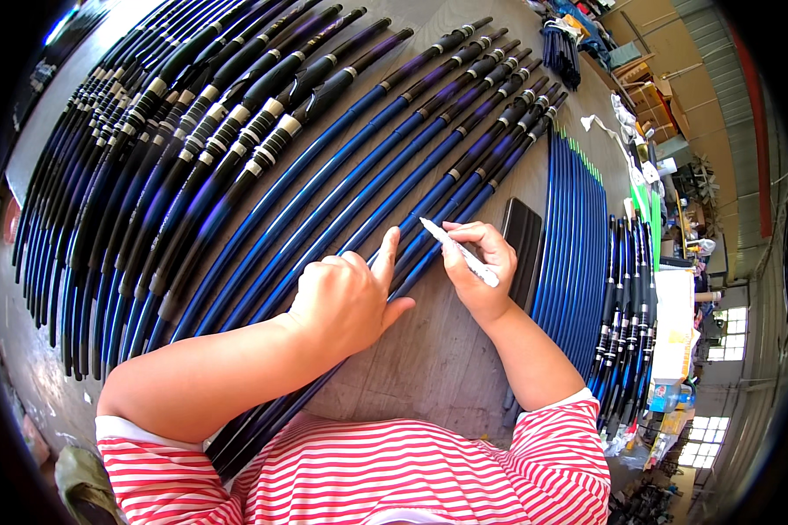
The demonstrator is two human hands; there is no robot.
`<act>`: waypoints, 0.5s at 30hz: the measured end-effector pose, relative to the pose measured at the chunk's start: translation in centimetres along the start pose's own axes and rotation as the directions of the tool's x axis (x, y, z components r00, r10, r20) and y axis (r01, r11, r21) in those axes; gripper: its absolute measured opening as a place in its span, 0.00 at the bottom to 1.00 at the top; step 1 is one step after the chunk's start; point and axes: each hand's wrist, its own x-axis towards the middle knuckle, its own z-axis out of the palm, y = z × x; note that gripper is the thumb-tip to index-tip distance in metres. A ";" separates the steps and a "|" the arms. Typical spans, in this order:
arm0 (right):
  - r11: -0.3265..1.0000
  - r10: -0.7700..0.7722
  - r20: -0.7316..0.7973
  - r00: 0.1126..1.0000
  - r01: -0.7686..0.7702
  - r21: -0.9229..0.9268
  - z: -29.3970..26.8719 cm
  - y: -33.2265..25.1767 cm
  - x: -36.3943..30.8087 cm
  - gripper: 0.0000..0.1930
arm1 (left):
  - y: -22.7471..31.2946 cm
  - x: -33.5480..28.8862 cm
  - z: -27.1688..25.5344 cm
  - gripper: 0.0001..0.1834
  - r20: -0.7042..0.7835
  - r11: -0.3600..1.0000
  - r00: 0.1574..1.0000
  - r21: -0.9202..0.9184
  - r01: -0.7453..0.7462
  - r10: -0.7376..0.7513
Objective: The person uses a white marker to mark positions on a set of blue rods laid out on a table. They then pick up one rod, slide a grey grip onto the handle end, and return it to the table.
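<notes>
Several blue-and-black fishing rod sections [431, 198] lie slantwise side by side in front of me. My left hand [341, 297] rests on them, index finger and thumb stretched apart and the other fingers curled; what lies under its palm is hidden. In my right hand [484, 254] is a white marker pen [438, 233], gripped like a writing tool. Its tip points up and left, at the rods just beyond my left index finger. I cannot tell whether the tip touches a rod.
Thicker rods with black grips [267, 144] are packed together on the left of the grey table [403, 376]. To the right are a dark flat case [522, 236], slim blue rods with green tips [573, 254] and another rod bundle [626, 297]. Boxes [652, 109] stand beyond.
</notes>
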 end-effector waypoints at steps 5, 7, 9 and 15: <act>0.990 -0.095 0.040 0.995 0.098 -0.105 0.1 -0.4 0.3 0.06 | 0.0 0.1 -0.2 0.43 0.030 1.000 0.999 0.007 0.011 -0.011; 0.990 -0.088 0.034 0.996 0.091 -0.106 0.1 -0.4 0.4 0.06 | 0.0 0.0 -0.2 0.43 0.027 1.000 1.000 0.008 0.013 -0.014; 0.990 -0.093 0.029 0.995 0.096 -0.107 0.1 -0.3 0.4 0.06 | 0.0 0.1 -0.1 0.44 0.026 1.000 1.000 0.008 0.013 -0.013; 0.986 -0.108 0.035 0.993 0.112 -0.125 0.2 -0.4 0.5 0.06 | 0.0 0.1 -0.1 0.43 -0.003 1.000 1.000 0.008 0.004 -0.004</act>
